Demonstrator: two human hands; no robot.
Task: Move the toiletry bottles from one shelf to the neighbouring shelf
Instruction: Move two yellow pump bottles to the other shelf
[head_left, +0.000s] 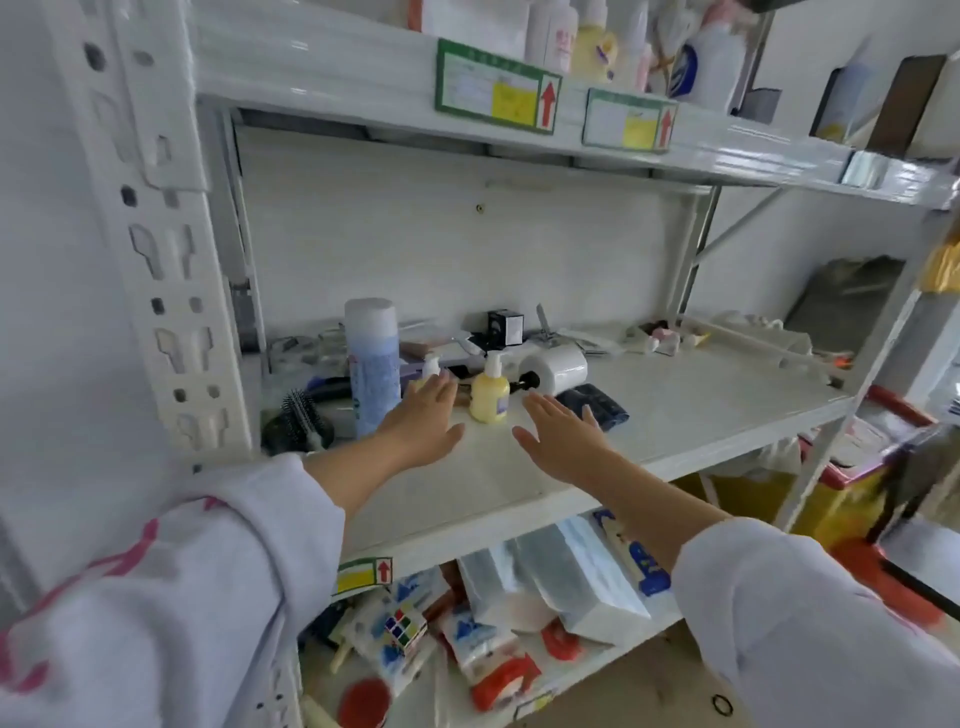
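Observation:
On the middle shelf (675, 415) stand a tall blue spray can (373, 364), a small white pump bottle (430, 366) and a yellow pump bottle (489, 392). My left hand (423, 423) reaches in with straight fingers, its fingertips in front of the small white bottle. To the right of the yellow bottle, my right hand (563, 431) hovers with flat fingers and holds nothing. The upper shelf (363, 78) carries several more bottles (597, 41).
A black hairbrush (301, 421) lies at the shelf's left end. Behind the bottles sit a white roll (558, 366), a dark cloth (597, 413) and small clutter. The lower shelf holds tissue packs (571, 577) and a puzzle cube (405, 626). A white upright post (156, 234) stands left.

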